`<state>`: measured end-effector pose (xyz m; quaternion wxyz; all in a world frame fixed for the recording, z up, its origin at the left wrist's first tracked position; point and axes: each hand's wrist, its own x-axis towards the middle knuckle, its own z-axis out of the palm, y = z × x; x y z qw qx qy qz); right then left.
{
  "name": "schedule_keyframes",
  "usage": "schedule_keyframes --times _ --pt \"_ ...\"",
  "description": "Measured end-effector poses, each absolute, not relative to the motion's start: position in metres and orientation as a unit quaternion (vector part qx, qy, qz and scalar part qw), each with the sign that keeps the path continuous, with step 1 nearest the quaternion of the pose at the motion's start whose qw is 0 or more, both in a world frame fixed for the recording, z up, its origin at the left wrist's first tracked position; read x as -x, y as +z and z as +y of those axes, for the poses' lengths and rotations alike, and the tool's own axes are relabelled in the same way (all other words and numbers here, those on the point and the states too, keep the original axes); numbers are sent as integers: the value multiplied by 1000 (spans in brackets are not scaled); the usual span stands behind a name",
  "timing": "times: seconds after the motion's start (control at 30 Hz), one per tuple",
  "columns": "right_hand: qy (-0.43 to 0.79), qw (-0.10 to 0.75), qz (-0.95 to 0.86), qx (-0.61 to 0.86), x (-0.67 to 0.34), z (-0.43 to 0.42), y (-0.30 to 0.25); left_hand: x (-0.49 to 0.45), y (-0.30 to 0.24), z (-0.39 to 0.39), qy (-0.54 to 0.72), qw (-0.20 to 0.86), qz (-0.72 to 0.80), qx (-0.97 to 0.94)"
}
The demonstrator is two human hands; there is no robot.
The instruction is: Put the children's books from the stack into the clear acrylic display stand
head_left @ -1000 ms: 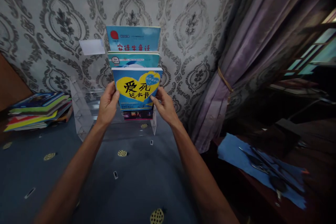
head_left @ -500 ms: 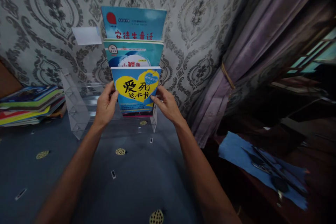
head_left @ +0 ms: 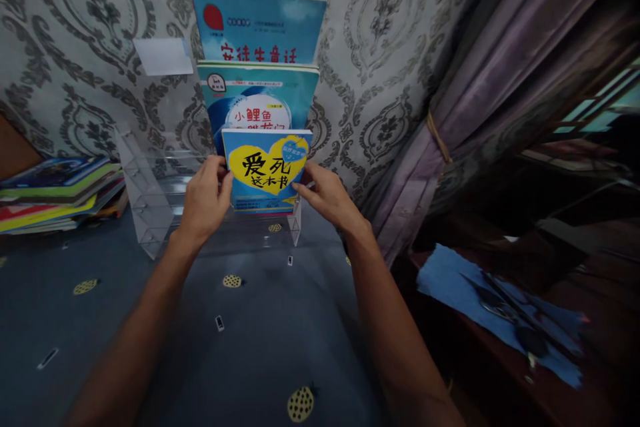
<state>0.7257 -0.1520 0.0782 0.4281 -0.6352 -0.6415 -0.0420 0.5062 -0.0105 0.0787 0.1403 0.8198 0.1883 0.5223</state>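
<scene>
Between my two hands is a small blue book (head_left: 267,170) with a yellow heart on its cover. My left hand (head_left: 206,197) grips its left edge, thumb at the front. On its right edge, my right hand (head_left: 330,193) pinches it the same way. Behind it stands a teal book (head_left: 300,90) with a white oval, its lower part hidden. Farther back and higher rises a blue book (head_left: 280,23) with a red drop shape. These stand in a clear acrylic tiered rack (head_left: 145,193), whose right side is mostly covered by the books and my hand.
Left of the rack lies a stack of books (head_left: 65,193). A white card (head_left: 164,57) shows above the rack's left part. The patterned wall (head_left: 380,33) is behind, a tied curtain (head_left: 420,167) to the right. Scissors (head_left: 493,303) lie on a blue cloth (head_left: 445,280).
The small blue book, held in both hands, has shifted slightly right and tilted back, showing less of its lower cover. The view has moved a little, and the rear books look slightly larger.
</scene>
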Motion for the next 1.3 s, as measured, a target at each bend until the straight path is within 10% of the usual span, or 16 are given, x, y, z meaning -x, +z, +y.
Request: schedule_keyframes --times 0.3,1.3 --pt "-72 356 -606 708 -726 -157 82 -511 66 -10 487 155 218 -831" --pt "3 485 -559 673 -717 -144 76 -515 66 -22 426 94 289 -852"
